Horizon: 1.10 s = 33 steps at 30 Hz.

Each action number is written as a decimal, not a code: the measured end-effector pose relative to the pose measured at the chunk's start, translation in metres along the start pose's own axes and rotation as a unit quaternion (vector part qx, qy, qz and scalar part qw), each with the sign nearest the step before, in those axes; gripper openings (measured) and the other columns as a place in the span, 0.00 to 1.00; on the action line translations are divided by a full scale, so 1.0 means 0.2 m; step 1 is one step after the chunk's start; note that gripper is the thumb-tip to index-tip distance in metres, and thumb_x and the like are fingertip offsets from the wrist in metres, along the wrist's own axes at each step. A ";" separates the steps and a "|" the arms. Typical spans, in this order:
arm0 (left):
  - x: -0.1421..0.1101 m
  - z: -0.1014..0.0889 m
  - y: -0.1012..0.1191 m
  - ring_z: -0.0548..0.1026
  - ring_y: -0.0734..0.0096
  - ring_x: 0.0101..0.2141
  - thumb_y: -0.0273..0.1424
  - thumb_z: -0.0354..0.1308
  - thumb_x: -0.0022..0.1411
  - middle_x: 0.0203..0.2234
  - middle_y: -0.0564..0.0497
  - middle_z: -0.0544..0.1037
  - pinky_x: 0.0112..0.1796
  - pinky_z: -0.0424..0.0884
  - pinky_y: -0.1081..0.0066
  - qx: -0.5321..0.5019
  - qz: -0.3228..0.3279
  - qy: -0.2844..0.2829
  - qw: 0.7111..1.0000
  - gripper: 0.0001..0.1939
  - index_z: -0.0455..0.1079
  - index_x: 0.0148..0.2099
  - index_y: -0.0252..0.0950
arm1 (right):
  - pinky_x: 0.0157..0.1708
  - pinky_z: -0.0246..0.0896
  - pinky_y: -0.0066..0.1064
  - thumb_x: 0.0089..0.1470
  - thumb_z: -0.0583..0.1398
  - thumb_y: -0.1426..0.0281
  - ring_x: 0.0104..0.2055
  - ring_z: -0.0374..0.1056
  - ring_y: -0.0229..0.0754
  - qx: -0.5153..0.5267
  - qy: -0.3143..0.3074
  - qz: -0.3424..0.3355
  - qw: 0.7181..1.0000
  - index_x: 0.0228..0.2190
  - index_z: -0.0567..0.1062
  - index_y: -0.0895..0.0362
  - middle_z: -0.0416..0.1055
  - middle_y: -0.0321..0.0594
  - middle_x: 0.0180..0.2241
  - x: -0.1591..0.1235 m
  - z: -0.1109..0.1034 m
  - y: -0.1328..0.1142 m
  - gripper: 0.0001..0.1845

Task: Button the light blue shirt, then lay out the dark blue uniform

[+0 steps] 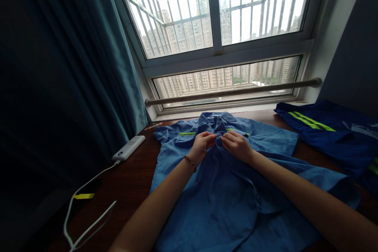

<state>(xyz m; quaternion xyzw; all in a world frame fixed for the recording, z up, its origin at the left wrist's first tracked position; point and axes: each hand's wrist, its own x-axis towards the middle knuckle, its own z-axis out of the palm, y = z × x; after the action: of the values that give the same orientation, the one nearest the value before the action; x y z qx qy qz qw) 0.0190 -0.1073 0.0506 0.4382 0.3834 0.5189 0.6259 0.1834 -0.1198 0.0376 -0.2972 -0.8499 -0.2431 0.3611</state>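
A blue short-sleeved work shirt [224,193] lies spread on the dark wooden surface, its collar toward the window and thin yellow-green strips across the chest. At the front opening, just below the collar, my left hand [203,143] pinches one edge of the fabric. My right hand [236,144] pinches the other edge close beside it, the fingertips of both hands nearly meeting. Any button between them is too small to make out. Lower down, the front edges lie apart, with the right side folded and rumpled under my right forearm.
A darker blue garment [310,134] with yellow-green bands lies at the right. On the left are a white power bank [129,148], its white cable [88,183] and a yellow tag [84,196]. A metal rail [236,92] crosses the window; a blue curtain [118,67] hangs left.
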 end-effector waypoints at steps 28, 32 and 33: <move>-0.03 0.04 -0.07 0.71 0.72 0.26 0.34 0.62 0.43 0.24 0.52 0.72 0.28 0.65 0.75 0.288 0.213 0.005 0.934 0.12 0.68 0.30 0.35 | 0.24 0.61 0.31 0.31 0.65 0.63 0.22 0.65 0.39 0.639 0.133 0.560 0.510 0.22 0.74 0.58 0.70 0.38 0.20 0.05 0.08 -0.10 0.13; -0.04 0.05 -0.07 0.68 0.77 0.23 0.35 0.63 0.42 0.21 0.55 0.70 0.25 0.63 0.77 0.259 0.202 -0.001 0.945 0.12 0.67 0.27 0.34 | 0.24 0.60 0.30 0.35 0.62 0.61 0.23 0.64 0.39 0.557 0.131 0.557 0.602 0.22 0.73 0.58 0.70 0.37 0.21 0.04 0.10 -0.08 0.13; -0.04 0.06 -0.06 0.67 0.77 0.22 0.35 0.63 0.41 0.21 0.55 0.70 0.25 0.62 0.77 0.248 0.195 -0.007 0.949 0.12 0.67 0.27 0.33 | 0.24 0.60 0.29 0.35 0.62 0.61 0.24 0.64 0.39 0.543 0.130 0.556 0.615 0.22 0.72 0.58 0.70 0.37 0.22 0.04 0.10 -0.08 0.13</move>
<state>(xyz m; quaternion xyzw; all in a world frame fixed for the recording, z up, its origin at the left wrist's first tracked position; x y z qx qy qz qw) 0.0324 -0.1172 0.0421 0.6492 0.4030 0.5163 0.3867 0.1578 -0.1158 0.0272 -0.4280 -0.4425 0.4744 0.6293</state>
